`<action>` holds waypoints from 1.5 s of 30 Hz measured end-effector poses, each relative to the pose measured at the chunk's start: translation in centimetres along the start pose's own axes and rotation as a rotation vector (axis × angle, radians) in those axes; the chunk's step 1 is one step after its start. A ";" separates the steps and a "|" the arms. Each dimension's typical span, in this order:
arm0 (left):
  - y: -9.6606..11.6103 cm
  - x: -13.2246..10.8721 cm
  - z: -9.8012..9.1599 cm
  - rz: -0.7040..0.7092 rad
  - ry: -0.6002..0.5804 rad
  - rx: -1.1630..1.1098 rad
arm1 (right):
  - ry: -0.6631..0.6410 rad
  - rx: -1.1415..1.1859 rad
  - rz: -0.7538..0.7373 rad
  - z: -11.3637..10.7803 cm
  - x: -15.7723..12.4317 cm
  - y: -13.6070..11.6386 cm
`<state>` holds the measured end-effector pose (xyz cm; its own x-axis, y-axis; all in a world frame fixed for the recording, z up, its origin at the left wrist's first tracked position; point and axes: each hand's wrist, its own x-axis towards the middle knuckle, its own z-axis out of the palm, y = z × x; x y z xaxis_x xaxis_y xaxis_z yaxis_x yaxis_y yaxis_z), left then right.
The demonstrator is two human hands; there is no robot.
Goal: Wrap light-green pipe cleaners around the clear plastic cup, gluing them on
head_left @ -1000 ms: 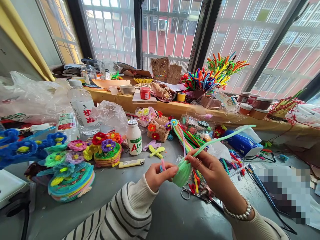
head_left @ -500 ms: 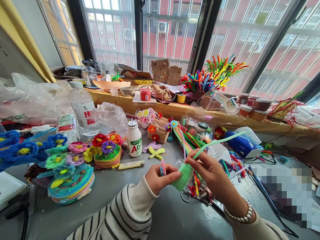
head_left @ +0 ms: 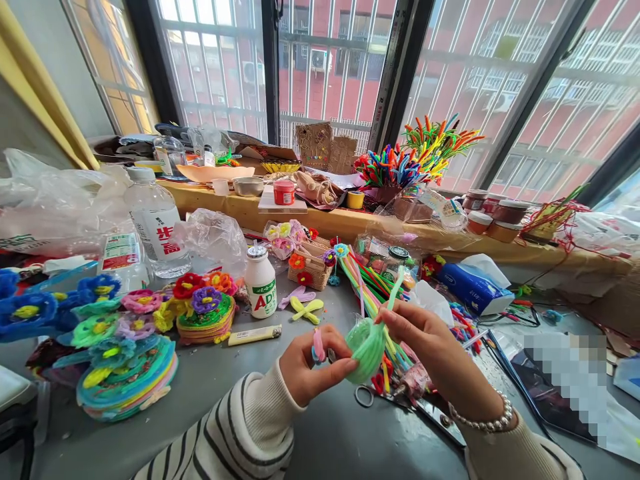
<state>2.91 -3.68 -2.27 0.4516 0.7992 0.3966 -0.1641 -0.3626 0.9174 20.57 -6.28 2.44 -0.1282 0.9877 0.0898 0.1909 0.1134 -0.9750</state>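
Between my hands is a small rounded cup shape wrapped in light green pipe cleaner (head_left: 369, 357), its open mouth turned partly to the left. My left hand (head_left: 311, 365) pinches its left edge between thumb and fingers. A pink and blue fuzzy ring (head_left: 318, 347) sits on one of that hand's fingers. My right hand (head_left: 425, 347) is closed on the green pipe cleaner at the cup's upper right, and a free end sticks up above the fingers. Behind them lies a bundle of long pipe cleaners (head_left: 357, 273) in several colours.
Left on the grey table (head_left: 225, 400) stand pipe-cleaner flowers on a round coiled base (head_left: 127, 387), a white drink bottle (head_left: 261, 283) and a lighter (head_left: 255, 335). A yellow pipe-cleaner piece (head_left: 306, 309) lies behind my left hand. Blue tissue pack (head_left: 470, 287) and dark tray (head_left: 550, 393) are at right.
The green cup has turned so its opening shows. The free pipe cleaner, stretched far to the right before, now stands up short above my right hand. The view has shifted slightly.
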 end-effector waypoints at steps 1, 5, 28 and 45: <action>0.1 -0.1 0.0 0.011 -0.007 0.004 | 0.007 0.017 0.009 -0.1 0.0 0.1; 0.3 -0.2 0.1 0.034 -0.052 0.005 | 0.009 0.039 0.023 -0.3 0.2 0.3; 0.0 -0.7 0.4 0.305 -0.183 0.411 | 0.023 -0.220 0.059 -0.7 0.9 1.1; 0.8 -0.1 -0.4 0.262 -0.278 -0.028 | -0.067 -0.197 -0.015 -0.3 0.0 -0.7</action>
<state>2.32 -3.88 -1.58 0.6113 0.5188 0.5977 -0.3282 -0.5210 0.7879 20.70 -6.38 3.16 -0.1960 0.9770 0.0839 0.3746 0.1537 -0.9144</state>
